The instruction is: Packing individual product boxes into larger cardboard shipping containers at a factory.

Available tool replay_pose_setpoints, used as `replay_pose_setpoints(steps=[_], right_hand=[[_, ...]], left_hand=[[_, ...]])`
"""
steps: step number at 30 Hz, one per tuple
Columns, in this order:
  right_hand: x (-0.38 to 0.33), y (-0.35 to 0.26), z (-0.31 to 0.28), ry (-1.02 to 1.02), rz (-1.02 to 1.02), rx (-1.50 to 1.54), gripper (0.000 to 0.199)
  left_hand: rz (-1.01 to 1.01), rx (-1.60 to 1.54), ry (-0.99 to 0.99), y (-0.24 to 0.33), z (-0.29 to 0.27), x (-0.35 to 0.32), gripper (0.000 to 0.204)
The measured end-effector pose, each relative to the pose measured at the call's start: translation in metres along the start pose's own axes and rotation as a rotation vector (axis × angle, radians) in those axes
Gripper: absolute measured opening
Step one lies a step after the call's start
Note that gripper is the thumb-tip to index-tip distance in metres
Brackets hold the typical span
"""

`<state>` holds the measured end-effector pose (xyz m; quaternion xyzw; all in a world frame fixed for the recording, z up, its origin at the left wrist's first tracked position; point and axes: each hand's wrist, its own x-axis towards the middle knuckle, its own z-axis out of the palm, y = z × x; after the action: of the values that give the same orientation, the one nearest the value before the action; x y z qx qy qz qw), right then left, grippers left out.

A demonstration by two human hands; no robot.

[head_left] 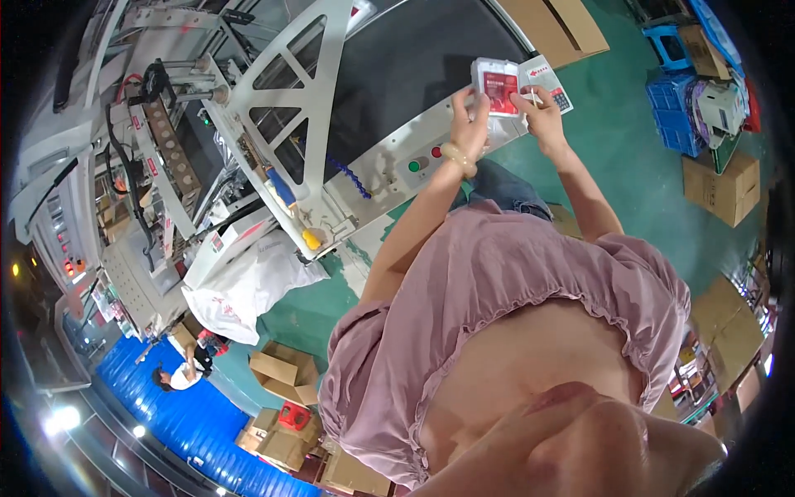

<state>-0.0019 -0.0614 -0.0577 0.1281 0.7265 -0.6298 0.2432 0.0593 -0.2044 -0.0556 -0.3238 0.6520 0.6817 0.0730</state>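
Above the edge of a machine's dark belt (406,70), my left hand (470,124) grips a small flat package (500,89) with a red label and a clear or white rim. The fingers wrap its left side, and a pale bangle circles that wrist. My right hand (542,120) is at the package's right edge, thumb and fingers pinched together. Something thin and white shows between those fingers, too small to name. Whether the package is one piece or a stack, I cannot tell.
Beside my left wrist, the machine's front rail carries a green button (414,166) and a red button (436,152). A keypad panel (548,83) lies just beyond my right hand. Cardboard boxes (722,186), blue crates (672,112) and a white sack (248,286) stand around; another person (182,377) is far left.
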Motion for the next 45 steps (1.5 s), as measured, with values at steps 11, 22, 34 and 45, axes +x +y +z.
replay_pose_setpoints(steps=[11, 22, 34, 45], right_hand=[[-0.026, -0.033, 0.049, -0.180, -0.506, 0.053, 0.021], [-0.041, -0.041, 0.063, -0.345, -0.443, -0.241, 0.036], [-0.023, -0.051, 0.074, -0.096, -0.653, -0.035, 0.030], [-0.017, -0.073, 0.055, -0.173, -0.942, -0.061, 0.016]], left_hand=[[0.155, -0.654, -0.026, 0.051, -0.051, -0.031, 0.045], [-0.004, -0.908, -0.117, 0.059, -0.069, -0.049, 0.039], [0.059, -0.825, -0.166, 0.058, -0.058, -0.050, 0.032], [0.233, -0.709, 0.089, 0.042, -0.068, -0.045, 0.049]])
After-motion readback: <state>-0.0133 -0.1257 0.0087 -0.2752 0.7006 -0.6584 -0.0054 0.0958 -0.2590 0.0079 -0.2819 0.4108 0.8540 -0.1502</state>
